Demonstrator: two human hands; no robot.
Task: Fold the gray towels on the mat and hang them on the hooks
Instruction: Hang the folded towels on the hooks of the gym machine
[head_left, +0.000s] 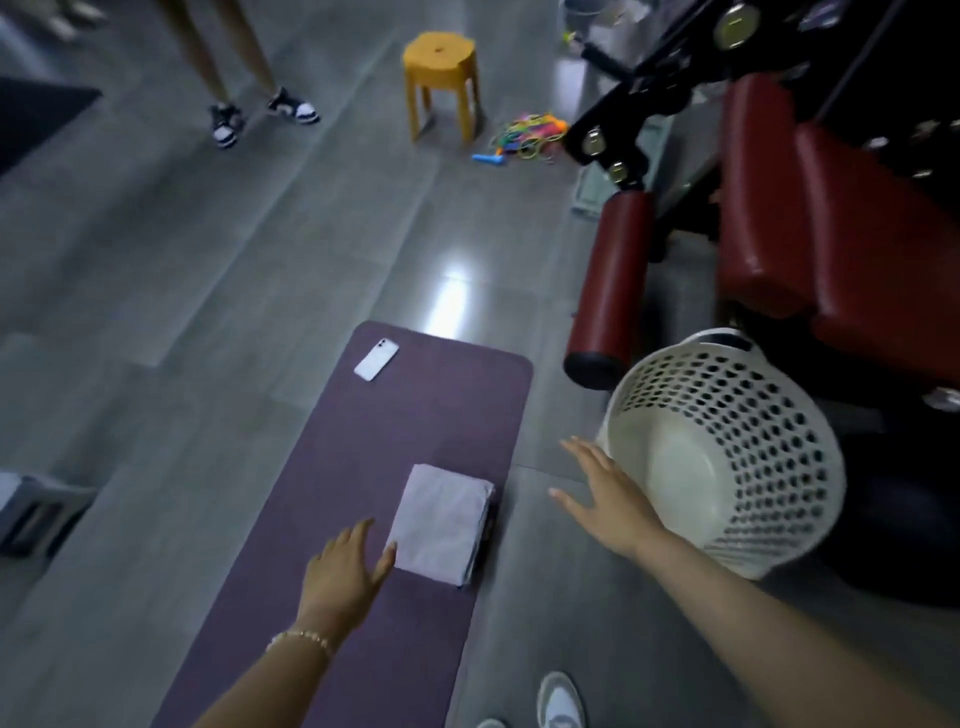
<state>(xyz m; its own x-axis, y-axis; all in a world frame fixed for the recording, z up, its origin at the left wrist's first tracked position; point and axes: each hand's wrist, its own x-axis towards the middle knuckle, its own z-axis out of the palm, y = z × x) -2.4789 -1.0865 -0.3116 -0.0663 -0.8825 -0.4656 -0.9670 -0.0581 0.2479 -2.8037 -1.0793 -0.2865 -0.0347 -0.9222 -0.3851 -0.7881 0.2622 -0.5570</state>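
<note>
Head view only. Folded stack of gray towels lies on the purple mat, near its right edge and squared up, so folding looks done for this pile. Left hand is flat, fingers spread, holding nothing, thumb just touching the stack's near-left edge; probably about to slide under and lift. Right hand is open too, empty, palm down over the floor between mat and white basket, its back just beside the basket wall. Basket is tipped on its side, mouth toward the viewer, and looks empty; likely the towels came from it. No hooks in view, so hanging not yet done.

White phone lies at the mat's far end. Glossy gray floor, some glare. Yellow stool and colored ropes further off, red padded gym machine at right. Another person's legs far left.
</note>
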